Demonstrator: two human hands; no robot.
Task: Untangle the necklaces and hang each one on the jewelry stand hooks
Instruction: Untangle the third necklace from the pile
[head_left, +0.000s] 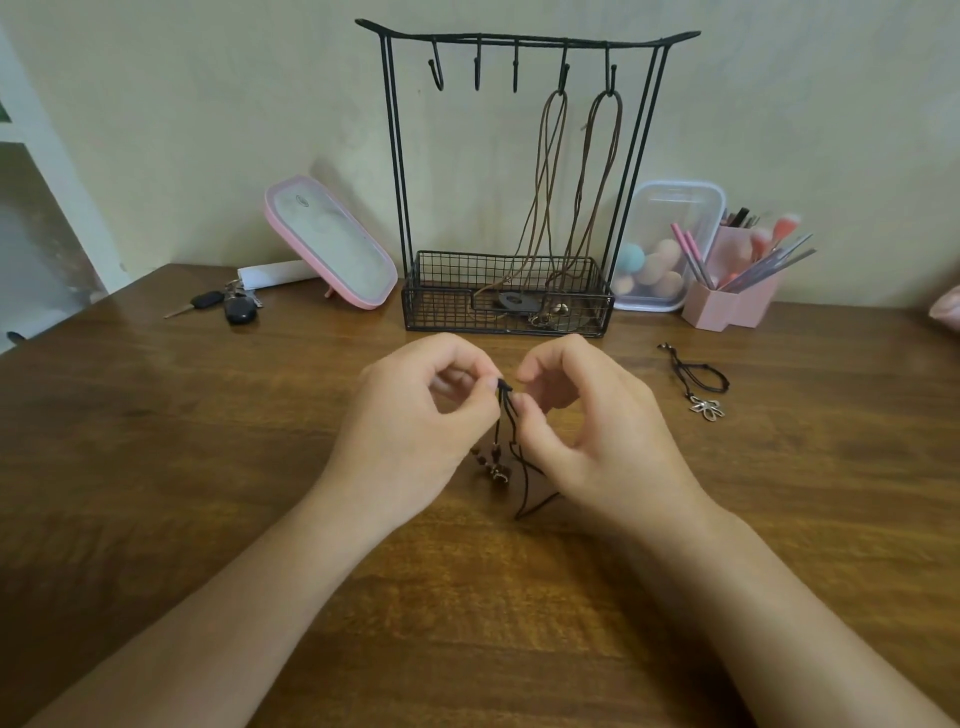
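Pinching the dark necklace (503, 402) with left grip (410, 431) and right grip (597, 436), I saw two brown necklaces (618, 135) hung, one flower necklace (706, 408) unhung.

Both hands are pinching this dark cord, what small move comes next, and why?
Probably pull the strands apart: the black beaded cord necklace looks bunched where the left hand and right hand pinch it, and the black wire jewelry stand has three bare hooks.

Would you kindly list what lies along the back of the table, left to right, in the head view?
Car keys → pink mirror → jewelry stand → clear box of sponges → pink brush holder.
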